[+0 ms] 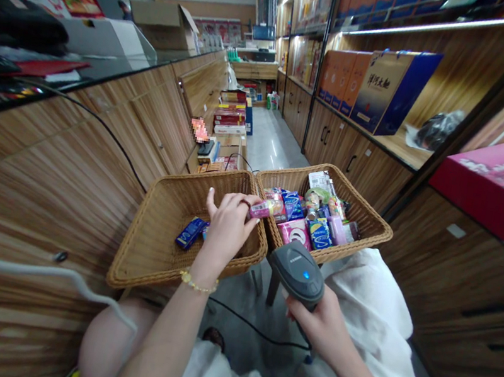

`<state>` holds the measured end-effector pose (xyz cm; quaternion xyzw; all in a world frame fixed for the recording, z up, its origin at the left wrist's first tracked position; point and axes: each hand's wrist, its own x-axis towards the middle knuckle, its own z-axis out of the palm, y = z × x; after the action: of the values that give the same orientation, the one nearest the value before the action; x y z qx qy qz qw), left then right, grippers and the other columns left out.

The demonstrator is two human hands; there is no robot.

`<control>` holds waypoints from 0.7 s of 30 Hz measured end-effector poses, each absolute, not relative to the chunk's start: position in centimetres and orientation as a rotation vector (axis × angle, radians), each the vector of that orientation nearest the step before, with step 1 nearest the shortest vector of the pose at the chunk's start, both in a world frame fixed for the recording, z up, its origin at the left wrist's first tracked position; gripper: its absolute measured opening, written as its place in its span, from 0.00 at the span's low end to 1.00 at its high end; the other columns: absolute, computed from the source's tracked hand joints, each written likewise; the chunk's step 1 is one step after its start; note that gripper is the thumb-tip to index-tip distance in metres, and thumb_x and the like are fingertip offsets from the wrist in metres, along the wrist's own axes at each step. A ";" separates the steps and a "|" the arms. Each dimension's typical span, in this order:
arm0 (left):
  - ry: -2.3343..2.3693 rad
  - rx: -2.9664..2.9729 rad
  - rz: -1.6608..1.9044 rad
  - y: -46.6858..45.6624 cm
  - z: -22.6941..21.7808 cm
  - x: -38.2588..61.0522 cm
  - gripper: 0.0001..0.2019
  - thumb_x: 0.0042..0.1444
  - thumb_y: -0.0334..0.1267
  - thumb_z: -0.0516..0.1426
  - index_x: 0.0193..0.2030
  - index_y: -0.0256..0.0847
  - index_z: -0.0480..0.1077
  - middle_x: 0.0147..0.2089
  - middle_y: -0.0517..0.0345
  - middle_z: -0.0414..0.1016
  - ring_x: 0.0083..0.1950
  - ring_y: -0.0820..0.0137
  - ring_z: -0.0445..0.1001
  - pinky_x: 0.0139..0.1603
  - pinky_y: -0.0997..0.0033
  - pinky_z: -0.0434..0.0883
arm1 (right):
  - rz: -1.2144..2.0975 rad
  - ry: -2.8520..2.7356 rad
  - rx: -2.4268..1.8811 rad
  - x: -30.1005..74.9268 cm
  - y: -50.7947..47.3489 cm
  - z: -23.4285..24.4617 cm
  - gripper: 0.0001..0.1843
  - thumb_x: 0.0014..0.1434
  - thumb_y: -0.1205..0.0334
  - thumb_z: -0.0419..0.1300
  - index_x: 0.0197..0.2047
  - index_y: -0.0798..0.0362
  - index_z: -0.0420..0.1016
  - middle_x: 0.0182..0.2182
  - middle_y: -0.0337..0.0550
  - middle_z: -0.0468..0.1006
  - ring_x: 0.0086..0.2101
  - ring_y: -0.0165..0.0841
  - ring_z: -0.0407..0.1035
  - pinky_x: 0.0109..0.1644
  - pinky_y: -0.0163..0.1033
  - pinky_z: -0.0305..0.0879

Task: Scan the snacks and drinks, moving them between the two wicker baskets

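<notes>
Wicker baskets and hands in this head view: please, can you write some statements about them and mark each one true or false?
The left hand holds a small pink package. True.
The right hand holds a dark grey handheld barcode scanner. True.
The brown wicker basket on the view's left is fuller than the brown wicker basket on the view's right. False: the right one is heaped with packages; the left one shows only a few, such as a blue box.
A gold beaded bracelet is on the right wrist. False: it is on the left wrist.
</notes>
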<state>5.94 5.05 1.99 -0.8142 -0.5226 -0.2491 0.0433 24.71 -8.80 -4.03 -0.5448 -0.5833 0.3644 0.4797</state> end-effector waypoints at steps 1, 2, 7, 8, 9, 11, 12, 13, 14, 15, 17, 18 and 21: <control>-1.595 -2.483 -0.779 5.0 1.9 5.9 0.13 0.64 0.33 0.63 0.54 0.49 0.74 0.55 0.54 0.82 0.62 0.54 0.75 0.77 0.31 0.40 | 0.883 -1.422 -1.327 24.6 -8.7 -3.9 0.06 0.54 0.59 0.59 0.28 0.50 0.70 0.21 0.39 0.74 0.27 0.35 0.70 0.33 0.37 0.67; -1.595 -2.474 -0.793 4.9 1.8 5.8 0.13 0.64 0.33 0.63 0.54 0.49 0.74 0.55 0.53 0.82 0.62 0.54 0.74 0.77 0.32 0.40 | 0.876 -1.420 -1.326 24.5 -8.6 -3.8 0.06 0.54 0.59 0.59 0.28 0.50 0.70 0.21 0.39 0.74 0.27 0.35 0.70 0.34 0.37 0.68; -1.583 -2.460 -0.815 4.7 1.9 5.6 0.10 0.65 0.33 0.63 0.52 0.48 0.75 0.55 0.53 0.82 0.62 0.55 0.74 0.78 0.33 0.39 | 0.841 -1.419 -1.319 24.1 -8.1 -3.2 0.07 0.55 0.58 0.59 0.27 0.49 0.69 0.20 0.39 0.73 0.29 0.37 0.71 0.36 0.38 0.69; -1.573 -2.459 -0.813 4.6 2.0 5.5 0.10 0.65 0.33 0.63 0.51 0.48 0.75 0.55 0.53 0.82 0.62 0.55 0.74 0.78 0.33 0.39 | 0.836 -1.424 -1.316 24.0 -8.0 -3.1 0.07 0.55 0.58 0.59 0.27 0.49 0.69 0.20 0.39 0.73 0.30 0.37 0.72 0.36 0.39 0.69; -1.563 -2.456 -0.808 4.5 2.0 5.5 0.10 0.65 0.33 0.62 0.51 0.48 0.75 0.55 0.54 0.82 0.62 0.55 0.74 0.78 0.34 0.38 | 0.833 -1.429 -1.315 23.9 -8.0 -3.0 0.07 0.55 0.58 0.59 0.27 0.48 0.69 0.20 0.40 0.73 0.30 0.38 0.72 0.36 0.39 0.69; -1.555 -2.447 -0.793 4.4 2.1 5.5 0.11 0.65 0.33 0.62 0.52 0.49 0.76 0.55 0.53 0.81 0.62 0.55 0.73 0.78 0.34 0.38 | 0.834 -1.435 -1.318 23.8 -7.9 -3.0 0.07 0.55 0.58 0.59 0.27 0.48 0.69 0.21 0.40 0.73 0.31 0.38 0.73 0.36 0.39 0.69; -1.553 -2.445 -0.787 4.3 2.1 5.5 0.11 0.65 0.33 0.62 0.52 0.49 0.76 0.56 0.53 0.81 0.62 0.54 0.73 0.78 0.34 0.38 | 0.837 -1.434 -1.323 23.8 -7.9 -3.0 0.07 0.55 0.58 0.59 0.27 0.48 0.69 0.21 0.40 0.73 0.31 0.38 0.73 0.36 0.39 0.69; -1.552 -2.445 -0.783 4.3 2.1 5.4 0.11 0.65 0.33 0.62 0.53 0.49 0.76 0.56 0.53 0.81 0.62 0.54 0.73 0.78 0.34 0.39 | 0.842 -1.434 -1.327 23.7 -7.9 -3.0 0.07 0.55 0.58 0.59 0.27 0.48 0.69 0.21 0.40 0.74 0.31 0.38 0.73 0.35 0.38 0.69; -1.551 -2.446 -0.780 4.4 2.1 5.4 0.12 0.65 0.33 0.62 0.53 0.49 0.76 0.56 0.52 0.81 0.62 0.54 0.73 0.78 0.34 0.39 | 0.847 -1.434 -1.330 23.7 -7.9 -3.1 0.07 0.55 0.58 0.59 0.27 0.49 0.69 0.21 0.40 0.74 0.30 0.37 0.73 0.35 0.38 0.69; -1.549 -2.446 -0.779 4.4 2.1 5.4 0.12 0.65 0.33 0.62 0.53 0.49 0.76 0.56 0.52 0.81 0.63 0.54 0.73 0.78 0.34 0.39 | 0.851 -1.435 -1.332 23.7 -7.9 -3.1 0.07 0.55 0.58 0.59 0.27 0.49 0.69 0.21 0.40 0.74 0.30 0.37 0.72 0.35 0.38 0.69; -1.541 -2.446 -0.774 4.4 2.0 5.3 0.12 0.65 0.33 0.62 0.54 0.49 0.76 0.56 0.52 0.80 0.63 0.53 0.72 0.79 0.34 0.39 | 0.854 -1.439 -1.332 23.7 -7.9 -3.2 0.08 0.55 0.58 0.59 0.27 0.49 0.69 0.20 0.40 0.74 0.29 0.37 0.72 0.34 0.38 0.69; -1.537 -2.446 -0.769 4.5 1.9 5.3 0.12 0.65 0.33 0.62 0.54 0.49 0.76 0.56 0.52 0.80 0.63 0.53 0.72 0.79 0.34 0.39 | 0.854 -1.441 -1.330 23.7 -7.9 -3.2 0.08 0.55 0.57 0.59 0.27 0.49 0.69 0.20 0.40 0.74 0.29 0.37 0.71 0.34 0.39 0.68; -1.525 -2.446 -0.761 4.4 1.9 5.2 0.12 0.65 0.33 0.61 0.53 0.49 0.76 0.56 0.52 0.80 0.63 0.54 0.72 0.79 0.34 0.39 | 0.848 -1.442 -1.319 23.7 -7.9 -3.2 0.08 0.56 0.57 0.59 0.27 0.49 0.69 0.20 0.40 0.74 0.28 0.36 0.71 0.34 0.39 0.68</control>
<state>5.24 4.41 1.89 -0.8178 -0.5099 -0.2545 0.0799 23.74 -7.89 -3.17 -0.5419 -0.5921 0.3482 0.4844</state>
